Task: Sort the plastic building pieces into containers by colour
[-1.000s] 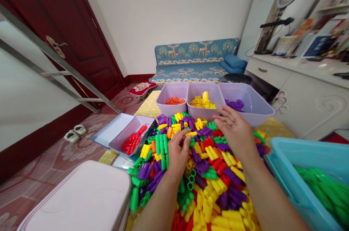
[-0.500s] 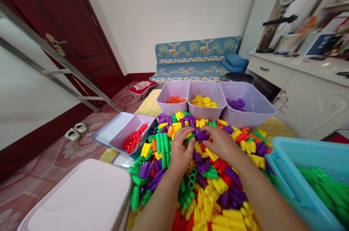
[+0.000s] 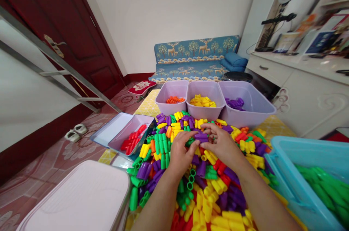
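Between the fingertips of both hands is a purple plastic tube piece (image 3: 201, 137), made of short tubes joined side by side. My left hand (image 3: 183, 151) pinches its left end with thumb and fingers. At its right end are the thumb and bent fingers of my right hand (image 3: 220, 145). Under and around both hands spreads a heap of similar pieces in yellow, green, purple, red and orange. A row of green tubes (image 3: 161, 143) lies just left of my left hand. Yellow tubes (image 3: 209, 157) lie below my right hand.
Behind the heap stand three lilac bins with orange pieces (image 3: 174, 99), yellow pieces (image 3: 203, 101) and purple pieces (image 3: 235, 103). A box with red pieces (image 3: 134, 139) is at left, near a pale pink lid (image 3: 79, 196). At right is a blue tub (image 3: 313, 143) with green pieces.
My hands have closed in on the purple piece and lifted it slightly off the heap. Half a second ago the fingers were spread over purple pieces there.
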`<state>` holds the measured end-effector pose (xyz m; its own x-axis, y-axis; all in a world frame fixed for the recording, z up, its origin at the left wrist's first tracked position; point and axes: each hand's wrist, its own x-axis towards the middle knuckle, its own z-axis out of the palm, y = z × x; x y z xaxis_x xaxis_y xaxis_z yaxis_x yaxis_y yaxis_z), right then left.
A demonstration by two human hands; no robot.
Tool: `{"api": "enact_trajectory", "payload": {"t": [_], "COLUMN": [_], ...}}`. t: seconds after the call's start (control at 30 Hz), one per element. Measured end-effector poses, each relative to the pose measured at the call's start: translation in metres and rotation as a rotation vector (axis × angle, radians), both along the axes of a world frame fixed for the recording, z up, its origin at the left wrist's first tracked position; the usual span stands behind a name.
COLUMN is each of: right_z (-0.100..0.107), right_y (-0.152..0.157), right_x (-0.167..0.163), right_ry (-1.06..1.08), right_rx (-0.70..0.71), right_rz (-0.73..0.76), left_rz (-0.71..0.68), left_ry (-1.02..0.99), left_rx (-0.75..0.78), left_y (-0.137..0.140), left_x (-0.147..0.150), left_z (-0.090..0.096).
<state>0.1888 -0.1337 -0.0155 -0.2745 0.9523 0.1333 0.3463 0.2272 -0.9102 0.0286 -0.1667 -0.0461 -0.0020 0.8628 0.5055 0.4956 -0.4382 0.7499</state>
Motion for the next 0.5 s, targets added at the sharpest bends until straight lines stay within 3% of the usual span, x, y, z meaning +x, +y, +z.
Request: {"api": "enact_trajectory", "payload": {"t": [0.23,0.5], "right_z": [0.0102,0.0057], "right_y": [-0.0035,-0.0026], "right_x": [0.0049,0.0077], "right_ry": [-0.01,-0.024], "right_rx": [0.049,0.016], "right_rz": [0.105,0.072], "left_rz": [-0.024,-0.015], "left_ry": [-0.002,-0.031], "left_rx": [0.004,0.001], "left_y": [-0.0006,-0.001], "left_x": [0.0002,0.0017], "left_z": [-0.0017,-0.0038]}}
